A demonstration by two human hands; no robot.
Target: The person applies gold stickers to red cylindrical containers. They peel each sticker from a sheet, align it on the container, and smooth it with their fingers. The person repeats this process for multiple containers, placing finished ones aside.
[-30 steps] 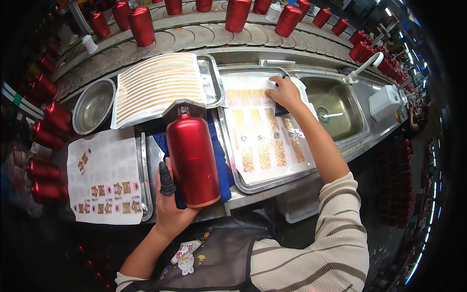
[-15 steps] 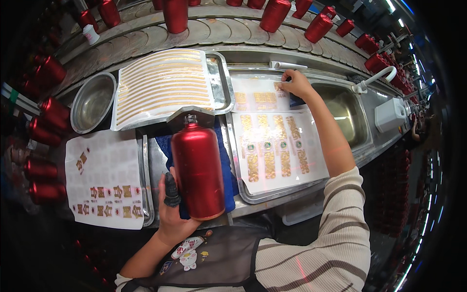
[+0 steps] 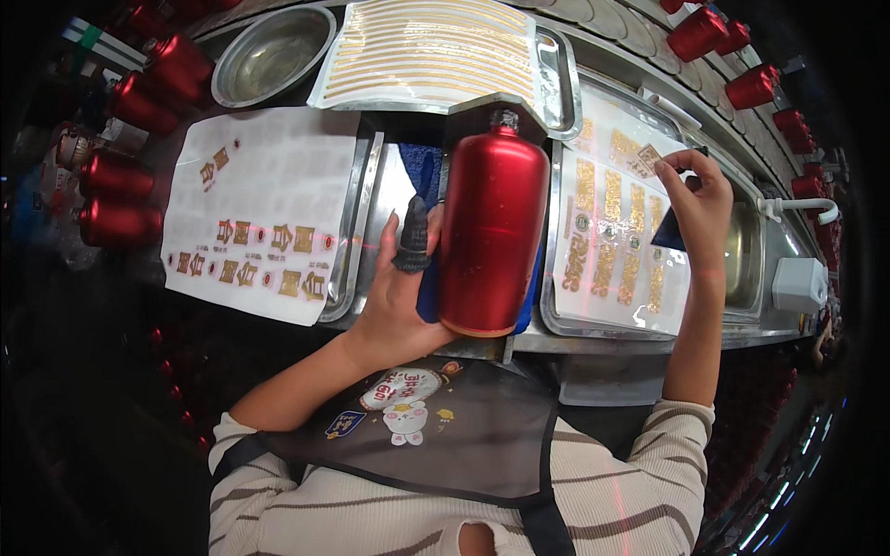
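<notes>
A glossy red bottle [image 3: 494,232] with a threaded neck lies in front of me, its neck at a notched metal support and its base toward me. My left hand [image 3: 394,292] cups it from the lower left; a dark cover [image 3: 413,236] wraps one finger. To the right, my right hand [image 3: 700,199] pinches a small square gold decal [image 3: 646,160] by its edge. That decal is above a sheet of gold decals [image 3: 612,232] on a metal tray. Under the bottle, a blue cloth [image 3: 422,171] shows partly.
A white sheet with gold character decals [image 3: 260,213] lies on a left tray. Beyond are a sheet of gold strips [image 3: 436,51] and a metal bowl [image 3: 273,57]. At right are a sink [image 3: 742,246], a white faucet [image 3: 807,208] and a white jug [image 3: 799,284]. More red bottles [image 3: 697,34] stand around.
My right hand has drawn back from the far decal sheet toward the bottle, with a decal now raised in its fingers. The left hand still holds the bottle; the whole view has shifted.
</notes>
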